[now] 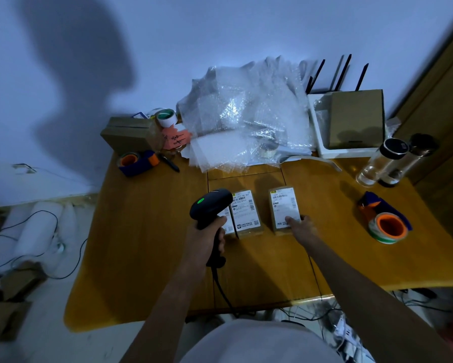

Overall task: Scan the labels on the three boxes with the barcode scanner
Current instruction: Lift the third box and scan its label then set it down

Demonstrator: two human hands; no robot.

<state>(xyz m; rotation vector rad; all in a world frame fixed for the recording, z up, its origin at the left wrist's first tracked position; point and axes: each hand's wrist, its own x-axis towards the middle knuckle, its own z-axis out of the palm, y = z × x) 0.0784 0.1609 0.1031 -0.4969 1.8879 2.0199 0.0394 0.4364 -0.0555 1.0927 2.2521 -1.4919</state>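
Note:
Three small brown boxes with white shipping labels lie side by side on the wooden table (146,231). The left box (227,224) is mostly hidden behind the black barcode scanner (211,205), which shows a green light on top. The middle box (246,213) lies just right of the scanner head. The right box (284,209) sits a little apart. My left hand (209,239) is wrapped around the scanner's handle, its head over the left box. My right hand (300,227) rests on the near edge of the right box, fingers on its label.
A heap of bubble wrap (246,113) fills the back of the table. Tape dispensers lie at the back left (136,161) and right (386,221). A clear bottle (382,161), a carton (356,119) and another brown box (131,132) stand around. The scanner cable hangs over the front edge.

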